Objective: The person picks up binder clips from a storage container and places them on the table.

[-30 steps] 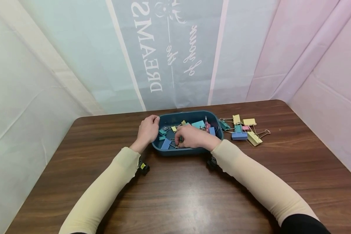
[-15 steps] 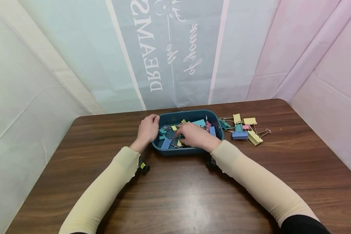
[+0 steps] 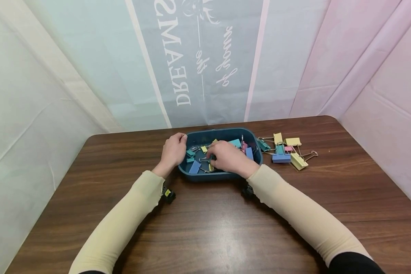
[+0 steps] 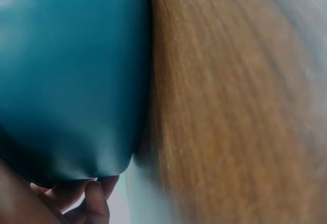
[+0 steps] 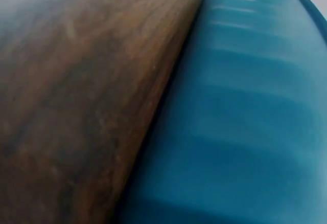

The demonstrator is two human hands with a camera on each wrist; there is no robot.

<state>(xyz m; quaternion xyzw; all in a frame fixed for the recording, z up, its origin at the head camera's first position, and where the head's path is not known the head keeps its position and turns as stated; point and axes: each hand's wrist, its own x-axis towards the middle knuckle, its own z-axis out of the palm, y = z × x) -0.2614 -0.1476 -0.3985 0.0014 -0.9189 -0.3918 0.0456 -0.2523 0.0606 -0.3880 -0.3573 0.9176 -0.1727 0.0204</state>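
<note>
A dark teal plastic bin [image 3: 219,176] holding several coloured binder clips stands near the table's far edge. My left hand [image 3: 174,150] grips its left end at the rim; the left wrist view shows curled fingers [image 4: 95,199] at the bin's wall [image 4: 76,75]. Inside the bin, my right hand [image 3: 228,156] has its thumb and fingertips together around a small teal binder clip [image 3: 213,157], mostly covered by the fingers. Just below lies a yellow binder clip [image 3: 211,167], with a blue binder clip [image 3: 195,167] to its left. The right wrist view shows only the bin's outer side [image 5: 235,116] and table.
Right of the bin lies a loose group of binder clips on the wooden table [image 3: 198,228], among them a blue clip [image 3: 281,158] and a yellow clip [image 3: 298,161]. A printed curtain [image 3: 205,68] hangs behind the table, with pale sheets at both sides.
My right hand has shifted slightly up and away inside the bin, and the yellow clip beneath its fingers has come into fuller view. My left hand stays on the rim.
</note>
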